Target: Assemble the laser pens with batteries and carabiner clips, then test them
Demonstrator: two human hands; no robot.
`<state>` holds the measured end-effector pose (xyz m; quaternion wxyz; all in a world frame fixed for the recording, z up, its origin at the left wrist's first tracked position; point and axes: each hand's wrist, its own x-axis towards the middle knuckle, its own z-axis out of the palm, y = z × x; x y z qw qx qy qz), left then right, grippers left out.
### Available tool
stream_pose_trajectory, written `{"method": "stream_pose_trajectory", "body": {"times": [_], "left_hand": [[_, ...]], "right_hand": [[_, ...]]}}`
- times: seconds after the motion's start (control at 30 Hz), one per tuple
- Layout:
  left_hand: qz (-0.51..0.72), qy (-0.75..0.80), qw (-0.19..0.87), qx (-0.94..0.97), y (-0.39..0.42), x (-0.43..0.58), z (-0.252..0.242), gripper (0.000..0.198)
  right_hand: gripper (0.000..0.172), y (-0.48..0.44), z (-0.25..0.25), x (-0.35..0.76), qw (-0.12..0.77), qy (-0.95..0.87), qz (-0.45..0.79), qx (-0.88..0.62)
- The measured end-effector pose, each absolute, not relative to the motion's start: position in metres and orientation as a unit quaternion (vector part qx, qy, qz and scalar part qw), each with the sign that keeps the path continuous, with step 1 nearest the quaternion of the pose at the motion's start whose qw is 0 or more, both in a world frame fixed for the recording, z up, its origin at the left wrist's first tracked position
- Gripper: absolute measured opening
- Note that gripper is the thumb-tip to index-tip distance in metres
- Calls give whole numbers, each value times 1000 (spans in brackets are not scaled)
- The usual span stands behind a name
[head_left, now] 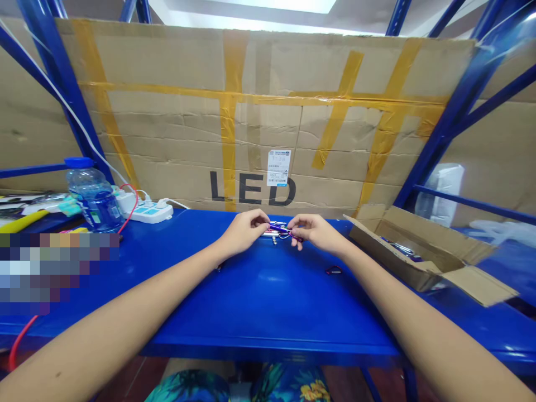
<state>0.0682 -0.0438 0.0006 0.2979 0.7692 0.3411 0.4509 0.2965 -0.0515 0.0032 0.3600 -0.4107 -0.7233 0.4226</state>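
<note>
My left hand [247, 230] and my right hand [312, 230] are close together over the far middle of the blue table. Between them is a slim blue-purple rod [278, 228]; the left fingertips pinch one end and the right fingertips close on the other. A small dark reddish loop [297, 237] shows below the right fingers, but its exact shape is hard to make out. Several small white, silver and red pieces [273, 233] lie behind and under the rod, partly hidden. A dark red carabiner [334, 269] lies apart, near my right forearm.
An open cardboard box [389, 262] holding slim items stands at right. At left are a blue-capped bottle [94, 195], a white power strip [148, 211] and a red cable [133, 206]. A large cardboard panel [180, 145] and blue rack posts [452, 117] bound the blue table [268, 312].
</note>
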Motion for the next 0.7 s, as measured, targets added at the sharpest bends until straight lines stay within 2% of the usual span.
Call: {"method": "stream_pose_trajectory", "body": {"times": [0.1,0.3,0.53,0.7], "left_hand": [[438,347,280,781,-33,66,4,9],[400,378,204,809,23,67,10,9],[364,409,209,810,80,74,-7,7],[312,451,217,808,96,73,-14,7]], "right_hand": [[17,-38,6,298,380,-724,373,-438],[7,30,10,294,378,-781,194,-458],[25,88,-11,284,336,-803,123,-476],[31,100,-25,280,307,-811,97,-489]]}}
